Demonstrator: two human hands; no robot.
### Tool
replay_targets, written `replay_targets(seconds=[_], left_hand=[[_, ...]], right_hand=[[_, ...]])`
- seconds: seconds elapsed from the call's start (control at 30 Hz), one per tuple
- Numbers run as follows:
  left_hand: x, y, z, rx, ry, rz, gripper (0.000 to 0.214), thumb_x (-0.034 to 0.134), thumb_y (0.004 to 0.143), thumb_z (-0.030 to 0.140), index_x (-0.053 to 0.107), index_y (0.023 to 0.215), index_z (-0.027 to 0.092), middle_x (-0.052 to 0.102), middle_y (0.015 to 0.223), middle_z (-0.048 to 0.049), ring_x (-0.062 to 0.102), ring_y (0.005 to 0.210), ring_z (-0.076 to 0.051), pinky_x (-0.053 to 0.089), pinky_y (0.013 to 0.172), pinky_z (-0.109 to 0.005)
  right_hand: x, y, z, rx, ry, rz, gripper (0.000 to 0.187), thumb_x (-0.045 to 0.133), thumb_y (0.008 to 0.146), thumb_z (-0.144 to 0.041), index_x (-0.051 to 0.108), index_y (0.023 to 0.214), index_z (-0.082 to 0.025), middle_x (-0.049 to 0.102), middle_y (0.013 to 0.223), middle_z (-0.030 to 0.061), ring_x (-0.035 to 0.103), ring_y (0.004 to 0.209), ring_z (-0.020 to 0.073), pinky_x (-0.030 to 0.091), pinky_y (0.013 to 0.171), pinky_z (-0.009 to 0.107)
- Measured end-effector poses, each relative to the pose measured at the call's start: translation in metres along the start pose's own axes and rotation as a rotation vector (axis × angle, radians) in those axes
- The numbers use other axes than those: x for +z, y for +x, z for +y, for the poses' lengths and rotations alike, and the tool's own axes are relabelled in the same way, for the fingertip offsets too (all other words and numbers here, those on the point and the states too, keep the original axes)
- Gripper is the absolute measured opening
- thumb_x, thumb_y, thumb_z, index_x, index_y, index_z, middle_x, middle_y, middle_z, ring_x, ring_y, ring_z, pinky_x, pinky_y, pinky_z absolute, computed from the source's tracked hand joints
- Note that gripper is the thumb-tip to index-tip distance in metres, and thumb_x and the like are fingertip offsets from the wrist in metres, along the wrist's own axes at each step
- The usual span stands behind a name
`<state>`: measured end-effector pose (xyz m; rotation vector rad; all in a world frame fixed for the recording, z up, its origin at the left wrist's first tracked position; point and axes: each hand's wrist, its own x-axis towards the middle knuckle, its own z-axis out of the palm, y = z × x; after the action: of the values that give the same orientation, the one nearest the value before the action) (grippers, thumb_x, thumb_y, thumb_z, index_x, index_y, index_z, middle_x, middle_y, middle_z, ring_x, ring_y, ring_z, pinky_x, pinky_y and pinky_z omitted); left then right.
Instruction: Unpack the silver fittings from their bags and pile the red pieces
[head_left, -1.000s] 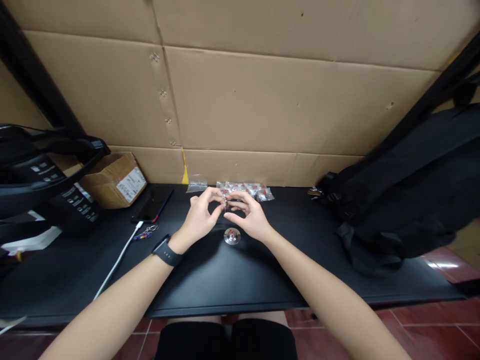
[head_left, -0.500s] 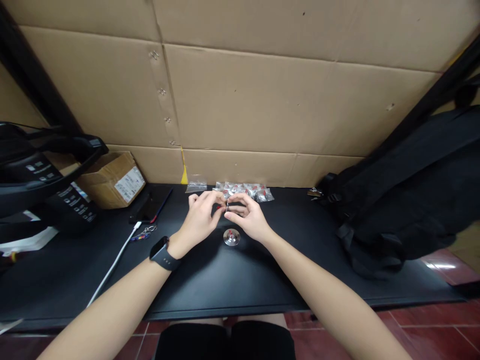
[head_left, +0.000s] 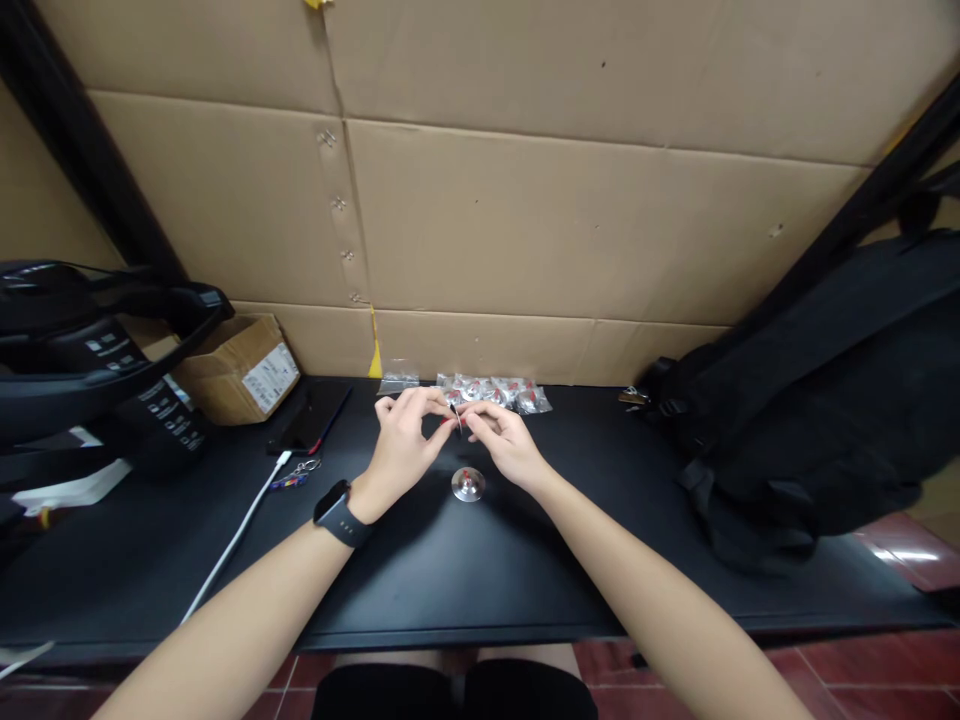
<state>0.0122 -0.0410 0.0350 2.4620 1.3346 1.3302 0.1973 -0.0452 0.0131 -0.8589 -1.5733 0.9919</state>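
Both hands meet above the black table (head_left: 450, 590). Between the fingertips is a small metal finger cymbal (head_left: 459, 420), seen nearly edge-on, with something red at its middle. My left hand (head_left: 406, 432), with a dark watch (head_left: 342, 512) on the wrist, pinches it from the left. My right hand (head_left: 507, 445) closes on it from the right, its fingers partly hiding the red part. A matching finger cymbal (head_left: 468, 485) with a red loop lies flat on the table just below the hands.
Clear plastic packets (head_left: 495, 391) with more cymbals lie behind the hands, near an empty-looking bag (head_left: 398, 381). At left are a phone (head_left: 309, 420), keyring (head_left: 304, 470), white cable (head_left: 236, 540), cardboard box (head_left: 240, 370) and black bottle (head_left: 161, 405). A black backpack (head_left: 810, 400) stands right.
The view has tilted up slightly. The cymbal between my hands has turned a little, and my right fingers have drawn closer together around its red part. The cymbal on the table stays put.
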Motion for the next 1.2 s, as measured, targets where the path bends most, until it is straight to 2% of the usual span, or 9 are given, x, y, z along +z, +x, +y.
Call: replay_targets(seconds=[0.17, 0.3, 0.37, 0.57, 0.77, 0.9, 1.0, 1.1, 1.2], left_hand=[[0.002, -0.001, 0.001, 0.01, -0.027, -0.003, 0.015, 0.063, 0.091, 0.031, 0.055, 0.102, 0.024, 0.073, 0.102, -0.0018, 0.063, 0.105, -0.023, 0.029, 0.088, -0.039], [0.0, 0.0, 0.003, -0.008, -0.041, -0.018, 0.01, 0.05, 0.097, 0.029, 0.055, 0.102, 0.023, 0.07, 0.107, -0.0029, 0.061, 0.106, -0.02, 0.031, 0.088, -0.037], [-0.001, 0.001, 0.003, 0.004, -0.063, -0.062, 0.015, 0.051, 0.096, 0.031, 0.055, 0.108, 0.023, 0.069, 0.112, -0.0032, 0.06, 0.109, -0.02, 0.031, 0.091, -0.036], [0.005, -0.001, -0.001, 0.047, -0.064, -0.201, 0.032, 0.063, 0.087, 0.03, 0.054, 0.117, 0.024, 0.071, 0.114, -0.0039, 0.056, 0.12, -0.024, 0.03, 0.091, -0.038], [0.01, -0.001, -0.008, 0.058, -0.077, -0.22, 0.026, 0.062, 0.086, 0.023, 0.057, 0.112, 0.025, 0.075, 0.105, -0.0001, 0.06, 0.113, -0.021, 0.032, 0.088, -0.036], [0.011, 0.002, -0.018, 0.041, -0.088, -0.234, 0.025, 0.062, 0.086, 0.022, 0.057, 0.11, 0.026, 0.076, 0.094, 0.0032, 0.066, 0.102, -0.02, 0.035, 0.086, -0.035], [0.011, 0.004, -0.026, 0.014, -0.161, -0.266, 0.028, 0.063, 0.085, 0.02, 0.056, 0.112, 0.026, 0.076, 0.091, 0.0041, 0.07, 0.089, -0.017, 0.041, 0.087, -0.033], [0.011, 0.006, -0.031, -0.004, -0.232, -0.297, 0.027, 0.062, 0.086, 0.02, 0.056, 0.112, 0.026, 0.076, 0.09, 0.003, 0.072, 0.086, -0.017, 0.047, 0.084, -0.03], [0.012, 0.006, -0.033, -0.02, -0.247, -0.298, 0.026, 0.06, 0.087, 0.019, 0.056, 0.112, 0.027, 0.076, 0.09, 0.0023, 0.073, 0.086, -0.017, 0.051, 0.078, -0.027]], right_hand=[[-0.002, 0.001, 0.002, -0.074, -0.227, -0.011, 0.021, 0.058, 0.093, -0.04, 0.064, 0.089, -0.02, 0.06, 0.117, 0.0083, 0.061, 0.106, 0.0212, 0.052, 0.076, 0.03], [-0.004, -0.001, 0.002, -0.092, -0.382, -0.023, 0.018, 0.054, 0.094, -0.034, 0.063, 0.086, -0.02, 0.058, 0.122, 0.0084, 0.058, 0.113, 0.022, 0.051, 0.082, 0.032], [-0.007, -0.001, 0.001, -0.104, -0.448, -0.026, 0.017, 0.055, 0.094, -0.032, 0.064, 0.084, -0.02, 0.058, 0.121, 0.0085, 0.057, 0.115, 0.0225, 0.05, 0.086, 0.034], [-0.01, 0.001, -0.001, -0.07, -0.309, -0.074, 0.019, 0.055, 0.095, -0.034, 0.065, 0.088, -0.02, 0.056, 0.124, 0.0093, 0.06, 0.108, 0.0206, 0.052, 0.083, 0.032], [-0.016, 0.001, -0.003, -0.078, -0.415, -0.086, 0.014, 0.055, 0.094, -0.03, 0.065, 0.099, -0.021, 0.064, 0.108, 0.0067, 0.061, 0.096, 0.0186, 0.05, 0.077, 0.03], [-0.033, 0.0, -0.006, -0.071, -0.606, -0.327, 0.029, 0.071, 0.08, -0.022, 0.066, 0.109, -0.022, 0.065, 0.101, 0.0042, 0.06, 0.091, 0.0184, 0.047, 0.078, 0.03], [-0.039, -0.001, -0.008, -0.056, -0.637, -0.537, 0.034, 0.082, 0.073, -0.029, 0.072, 0.105, -0.024, 0.064, 0.097, 0.0028, 0.059, 0.086, 0.0168, 0.047, 0.076, 0.028], [-0.036, -0.001, -0.008, -0.052, -0.616, -0.601, 0.027, 0.083, 0.073, -0.037, 0.076, 0.097, -0.025, 0.063, 0.095, 0.0024, 0.06, 0.084, 0.0159, 0.046, 0.076, 0.027], [-0.03, -0.002, -0.006, -0.06, -0.619, -0.611, 0.016, 0.079, 0.078, -0.032, 0.077, 0.092, -0.024, 0.065, 0.094, 0.003, 0.062, 0.086, 0.0163, 0.047, 0.079, 0.027]])
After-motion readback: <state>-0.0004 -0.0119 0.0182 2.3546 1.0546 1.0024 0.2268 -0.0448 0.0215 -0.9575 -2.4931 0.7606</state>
